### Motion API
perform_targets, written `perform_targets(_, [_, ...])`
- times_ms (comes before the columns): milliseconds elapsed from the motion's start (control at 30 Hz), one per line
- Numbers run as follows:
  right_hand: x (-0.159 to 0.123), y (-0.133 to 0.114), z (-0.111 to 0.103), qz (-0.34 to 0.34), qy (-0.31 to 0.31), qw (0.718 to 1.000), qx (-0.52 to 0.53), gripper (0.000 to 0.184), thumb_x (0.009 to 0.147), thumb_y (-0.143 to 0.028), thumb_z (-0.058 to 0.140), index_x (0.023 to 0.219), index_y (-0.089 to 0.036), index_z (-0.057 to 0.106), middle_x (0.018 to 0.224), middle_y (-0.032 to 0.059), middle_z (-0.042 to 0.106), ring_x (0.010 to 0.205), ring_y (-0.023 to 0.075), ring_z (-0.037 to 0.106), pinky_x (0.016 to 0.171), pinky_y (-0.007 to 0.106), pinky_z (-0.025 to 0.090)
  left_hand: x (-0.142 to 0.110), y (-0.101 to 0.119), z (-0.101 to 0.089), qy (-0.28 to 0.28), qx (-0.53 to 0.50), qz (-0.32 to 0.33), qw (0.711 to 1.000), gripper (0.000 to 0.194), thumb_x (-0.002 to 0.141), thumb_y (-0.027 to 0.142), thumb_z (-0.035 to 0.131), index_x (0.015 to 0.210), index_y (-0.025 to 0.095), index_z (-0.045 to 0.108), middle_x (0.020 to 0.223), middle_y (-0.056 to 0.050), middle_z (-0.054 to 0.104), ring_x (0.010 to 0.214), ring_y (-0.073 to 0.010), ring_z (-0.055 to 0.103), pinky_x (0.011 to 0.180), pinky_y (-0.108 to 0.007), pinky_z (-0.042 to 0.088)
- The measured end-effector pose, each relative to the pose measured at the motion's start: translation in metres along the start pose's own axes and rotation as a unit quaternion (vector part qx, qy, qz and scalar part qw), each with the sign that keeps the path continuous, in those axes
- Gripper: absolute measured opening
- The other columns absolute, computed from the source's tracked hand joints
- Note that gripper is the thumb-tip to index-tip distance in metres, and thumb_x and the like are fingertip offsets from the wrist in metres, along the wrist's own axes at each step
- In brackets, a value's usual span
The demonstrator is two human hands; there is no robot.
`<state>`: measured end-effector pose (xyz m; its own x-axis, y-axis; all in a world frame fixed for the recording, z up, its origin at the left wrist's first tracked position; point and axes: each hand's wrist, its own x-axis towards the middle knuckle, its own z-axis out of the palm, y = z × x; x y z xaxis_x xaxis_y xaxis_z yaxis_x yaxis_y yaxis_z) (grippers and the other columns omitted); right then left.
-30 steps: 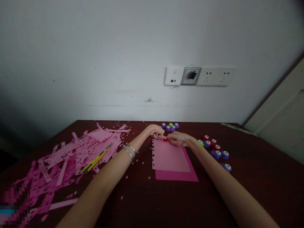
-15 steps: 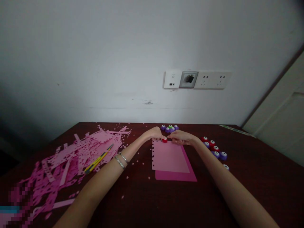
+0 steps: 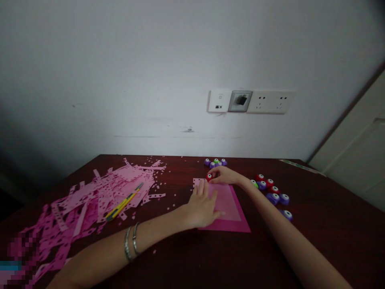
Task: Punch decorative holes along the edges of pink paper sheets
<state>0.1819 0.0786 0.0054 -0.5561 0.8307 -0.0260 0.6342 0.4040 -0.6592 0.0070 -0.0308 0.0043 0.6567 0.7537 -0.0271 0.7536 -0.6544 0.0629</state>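
Note:
My left hand lies with its fingers spread on a light pink sheet of paper. Small holes run along the sheet's left and far edges. Beneath it, a darker pink sheet shows at the near and right sides. At the far edge of the paper, my right hand has its fingers closed around a small red paper punch. Its fingertips partly cover the punch's right side. Just behind stands a cluster of purple and green punches.
More red, purple and green punches stand right of my right forearm. A tangled heap of punched pink paper strips covers the left side, with a yellow utility knife on it. Paper bits dot the dark table. Wall sockets are behind.
My left hand has left the red punch, come nearer and spread flat over the paper. The right hand has moved slightly left and taken hold of the punch.

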Motion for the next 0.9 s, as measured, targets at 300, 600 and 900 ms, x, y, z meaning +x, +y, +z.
perform_targets(300, [0.001,0.000,0.002,-0.030,0.017,0.999,-0.029,0.021,0.070,-0.026,0.061,0.085,-0.012,0.067,0.074,0.0038,0.063,0.064,0.0130,0.053,0.056,0.022,0.038,-0.011,0.002,-0.001,-0.070,-0.045,-0.008,0.996,0.078,0.082,0.065,0.022,0.140,0.014,0.018,0.145,-0.021,0.013,0.132,-0.0400,0.001,0.102,-0.055,0.009])
perform_targets(600, [0.000,-0.002,0.001,-0.044,0.026,0.997,-0.060,0.021,0.069,-0.028,0.062,0.082,-0.012,0.067,0.074,0.0044,0.063,0.061,0.0124,0.052,0.054,0.022,0.038,-0.013,0.006,-0.004,-0.083,-0.044,-0.010,0.996,0.077,0.083,0.064,0.025,0.140,0.014,0.018,0.145,-0.022,0.010,0.132,-0.0400,-0.001,0.101,-0.057,0.007])
perform_targets(900, [-0.001,-0.004,0.001,-0.040,0.033,0.996,-0.069,0.022,0.069,-0.029,0.062,0.084,-0.013,0.066,0.077,0.0046,0.063,0.061,0.0121,0.051,0.053,0.022,0.038,-0.014,0.007,-0.005,-0.084,-0.048,-0.015,0.995,0.076,0.082,0.063,0.026,0.141,0.014,0.018,0.145,-0.021,0.011,0.130,-0.0431,0.005,0.101,-0.055,0.013])
